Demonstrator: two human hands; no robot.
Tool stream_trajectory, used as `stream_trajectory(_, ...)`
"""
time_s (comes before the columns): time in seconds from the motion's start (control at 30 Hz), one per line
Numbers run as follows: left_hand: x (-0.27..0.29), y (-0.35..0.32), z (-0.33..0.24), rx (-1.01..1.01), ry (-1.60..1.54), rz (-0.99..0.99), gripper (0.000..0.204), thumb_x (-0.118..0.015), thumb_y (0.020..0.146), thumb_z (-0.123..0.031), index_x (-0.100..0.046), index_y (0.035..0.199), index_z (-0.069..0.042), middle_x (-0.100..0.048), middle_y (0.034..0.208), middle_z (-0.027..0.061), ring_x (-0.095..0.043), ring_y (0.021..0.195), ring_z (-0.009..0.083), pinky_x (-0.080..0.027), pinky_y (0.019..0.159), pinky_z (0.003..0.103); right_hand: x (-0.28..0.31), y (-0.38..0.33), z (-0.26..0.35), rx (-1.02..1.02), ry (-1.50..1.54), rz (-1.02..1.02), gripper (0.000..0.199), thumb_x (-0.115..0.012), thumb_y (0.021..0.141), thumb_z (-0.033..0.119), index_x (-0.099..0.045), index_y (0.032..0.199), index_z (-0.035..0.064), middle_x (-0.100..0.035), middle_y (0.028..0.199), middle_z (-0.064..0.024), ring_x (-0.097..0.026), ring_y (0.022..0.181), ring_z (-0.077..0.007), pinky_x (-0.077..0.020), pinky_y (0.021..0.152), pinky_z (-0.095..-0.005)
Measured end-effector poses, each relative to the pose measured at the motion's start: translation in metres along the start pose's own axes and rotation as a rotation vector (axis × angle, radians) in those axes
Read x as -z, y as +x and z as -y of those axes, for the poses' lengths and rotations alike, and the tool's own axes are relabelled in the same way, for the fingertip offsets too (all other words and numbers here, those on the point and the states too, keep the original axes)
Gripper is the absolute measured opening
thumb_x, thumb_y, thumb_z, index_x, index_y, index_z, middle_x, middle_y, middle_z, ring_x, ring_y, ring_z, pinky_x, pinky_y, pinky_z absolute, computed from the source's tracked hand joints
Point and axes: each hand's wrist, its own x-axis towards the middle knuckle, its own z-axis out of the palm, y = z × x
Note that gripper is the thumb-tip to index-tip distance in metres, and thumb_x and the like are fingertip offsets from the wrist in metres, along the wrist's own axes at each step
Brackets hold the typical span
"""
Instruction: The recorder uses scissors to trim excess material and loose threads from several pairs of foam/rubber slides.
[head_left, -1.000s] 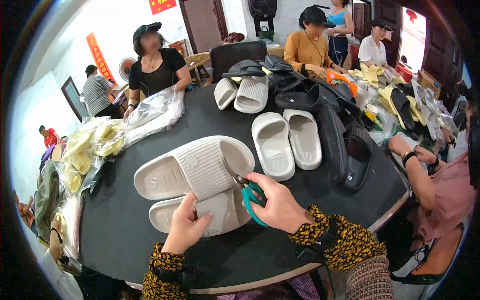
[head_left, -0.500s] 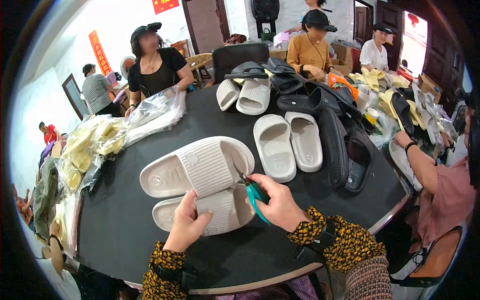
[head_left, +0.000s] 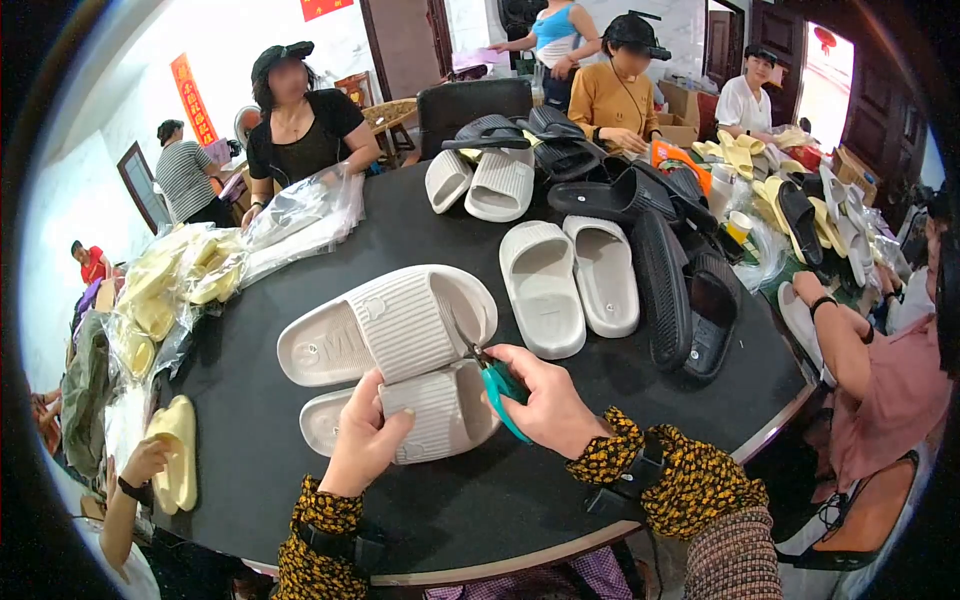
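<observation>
Head view: black table (head_left: 240, 450) spans the space under both sets of fingers; a firm, flat top, so the soles bed down. Bagged yellow slides (head_left: 150, 300) heap well left of the left fingers, black slides (head_left: 667, 290) pile up beyond the right fingers. Both look parked off the work spot.

Work pair lies soles down between the hands, toes toward the right, so strap openings face the tool: far slide (head_left: 400, 320) just past the left fingertips, near slide (head_left: 440, 425) right at them. Spare pale pair (head_left: 545, 300) sits just beyond the right fingers, probably for easy reach.

Left hand (head_left: 372, 425): thumb and fingers pinch the near slide's strap at its heel-side edge; likely stops shifting.

Right hand (head_left: 545, 400): fingers wrapped round teal-handled shears (head_left: 497, 383); can't tell how far they're squeezed. Blades (head_left: 476, 352) reach ahead of those fingertips to the far slide's toe opening, angled in presumably to spare the footbed. Tip contact too small to call.
</observation>
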Motion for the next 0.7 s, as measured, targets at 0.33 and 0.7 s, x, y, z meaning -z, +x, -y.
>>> stream_trajectory(0.33, 0.001, 0.002, 0.002, 0.007, 0.048, 0.002, 0.054, -0.05, 0.089, 0.005, -0.031, 0.14, 0.003, -0.058, 0.123, 0.014, -0.059, 0.109, 0.0157, -0.047, 0.091, 0.027, 0.0, -0.001, -0.002, -0.003, -0.02, 0.016, 0.048, -0.071, 0.083, 0.007, -0.05, 0.125, -0.0035, -0.064, 0.102, -0.0112, -0.061, 0.087, -0.011, -0.0503, 0.076, -0.0257)
stream_trajectory(0.7, 0.002, 0.002, 0.006, -0.001, 0.042, 0.01, 0.052, -0.051, 0.091, 0.002, -0.032, 0.139, 0.003, -0.058, 0.122, 0.014, -0.059, 0.108, 0.0155, -0.047, 0.089, 0.027, 0.001, -0.001, 0.002, -0.005, -0.068, 0.026, 0.048, -0.071, 0.082, 0.009, -0.052, 0.124, -0.0026, -0.065, 0.105, -0.0138, -0.064, 0.091, -0.0152, -0.0517, 0.079, -0.0286)
